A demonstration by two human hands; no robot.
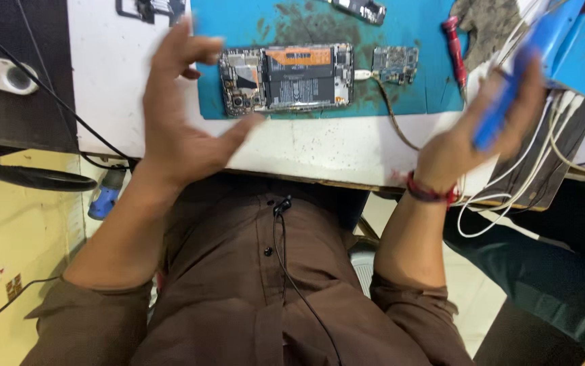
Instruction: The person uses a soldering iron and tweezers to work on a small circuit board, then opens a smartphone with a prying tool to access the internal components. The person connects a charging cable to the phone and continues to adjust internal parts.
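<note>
Right hand is clamped on a blue tool, blurred, raised right of the phone and clear of it. Left hand is empty, fingers spread apart, hovering just left of the phone, not touching.

Phone lies flat, back off, battery and boards exposed, on a teal mat. Small loose board just right of the phone, cabled to it.

My read: pin the phone frame with the left hand before the tool goes in, come in low at the edge, stay off the battery and that cable.

Red screwdriver further right of the phone, on the mat edge. Mat sits on a stained white bench. White cables hang off the bench far right of the phone; yellowish floor below left. What the blue box at top right is, I can't tell.
</note>
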